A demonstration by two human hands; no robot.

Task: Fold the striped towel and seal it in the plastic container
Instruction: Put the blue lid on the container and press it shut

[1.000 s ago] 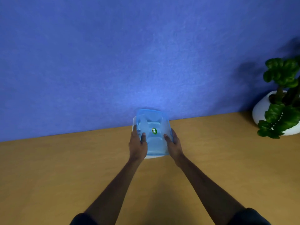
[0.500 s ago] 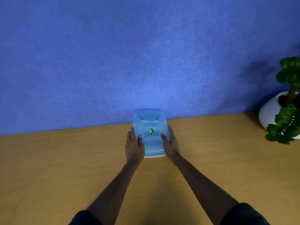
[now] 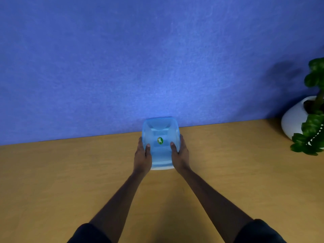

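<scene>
The plastic container (image 3: pixel 161 142) sits on the surface (image 3: pixel 70 172) at its far edge, right against the blue wall (image 3: pixel 157 58), with its pale blue lid (image 3: pixel 158 127) on top and a small green sticker (image 3: pixel 160 140) at the centre. Its long axis runs straight away from the person. The left hand (image 3: pixel 142 156) clasps the left side and the right hand (image 3: pixel 179 155) the right side, each grip closed on the box with a thumb lying over the lid; the hands are equally near. The towel cannot be made out through the plastic. Any pressing or lifting would likely act evenly from both sides. A potted plant (image 3: pixel 310 118) in a white pot stands well apart to the right.
</scene>
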